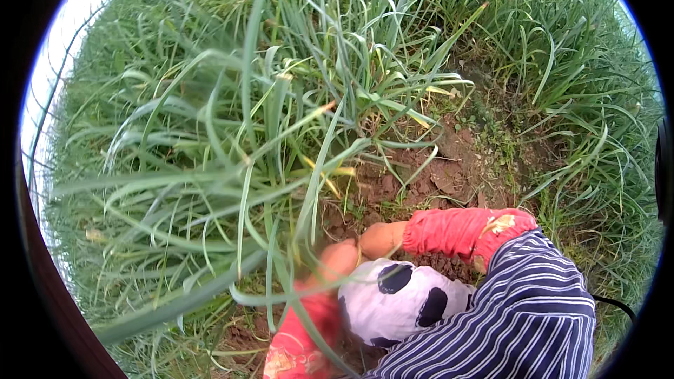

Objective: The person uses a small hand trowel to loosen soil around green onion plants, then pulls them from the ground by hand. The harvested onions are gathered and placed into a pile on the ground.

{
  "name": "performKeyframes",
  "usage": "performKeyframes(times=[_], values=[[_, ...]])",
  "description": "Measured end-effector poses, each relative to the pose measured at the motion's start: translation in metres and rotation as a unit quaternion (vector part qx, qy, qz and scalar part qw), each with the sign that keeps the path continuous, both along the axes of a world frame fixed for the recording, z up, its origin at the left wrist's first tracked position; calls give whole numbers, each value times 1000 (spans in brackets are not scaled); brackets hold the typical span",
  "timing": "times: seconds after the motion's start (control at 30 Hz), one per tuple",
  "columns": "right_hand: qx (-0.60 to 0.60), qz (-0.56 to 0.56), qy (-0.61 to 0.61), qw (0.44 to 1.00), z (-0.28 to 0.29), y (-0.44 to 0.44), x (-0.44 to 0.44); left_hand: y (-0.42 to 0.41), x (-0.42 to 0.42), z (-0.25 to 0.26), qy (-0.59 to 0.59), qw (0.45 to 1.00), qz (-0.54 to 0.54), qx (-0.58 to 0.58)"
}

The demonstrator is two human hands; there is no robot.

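In the head view, my left hand [338, 259] reaches up from the bottom in a red floral sleeve, partly behind blurred green leaves. My right hand [380, 240], in a matching red sleeve, comes in from the right. The two hands meet low over the soil, backs up and fingers bent out of sight, so what they hold is unclear. A thin pale strand [359, 253] shows between them. Long, narrow onion-like leaves [274, 116] rise beside and in front of the hands, some with yellow or brown tips. White cloth with black spots [392, 300] lies between my forearms.
Reddish-brown, clumpy soil [421, 179] with small weeds [495, 137] runs up between the plants. Dense leafy rows [584, 84] stand to the right and far left. My striped dark-blue garment [516, 305] fills the lower right. A pale sheet-like surface [58, 58] borders the upper left.
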State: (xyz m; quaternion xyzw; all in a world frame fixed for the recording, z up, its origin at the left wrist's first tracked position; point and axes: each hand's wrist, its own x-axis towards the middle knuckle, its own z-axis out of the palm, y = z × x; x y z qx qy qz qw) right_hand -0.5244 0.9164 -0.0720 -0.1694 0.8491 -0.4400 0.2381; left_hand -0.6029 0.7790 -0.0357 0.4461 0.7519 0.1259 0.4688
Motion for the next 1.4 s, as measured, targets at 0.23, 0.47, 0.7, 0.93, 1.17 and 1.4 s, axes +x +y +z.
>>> performKeyframes(times=[0.23, 0.47, 0.7, 0.93, 1.17, 1.4], values=[[13, -18, -34, 999, -108, -11, 45, 71, -134, 55, -111, 916, 363, 127], [-165, -132, -41, 977, -96, 3, 44, -41, -217, 18, -340, 814, 457, 113], [-170, -585, -137, 781, -16, 113, 165, 64, -68, 2, -302, 930, 82, -191], [193, -526, 4, 829, -52, 129, 119, 188, 13, -143, -187, 872, 397, 216], [225, -516, 15, 827, -65, 95, 78, 223, -16, -199, -293, 807, 455, 234], [164, -580, 89, 793, -132, 79, 96, 228, -13, -204, -264, 791, 527, 162]])
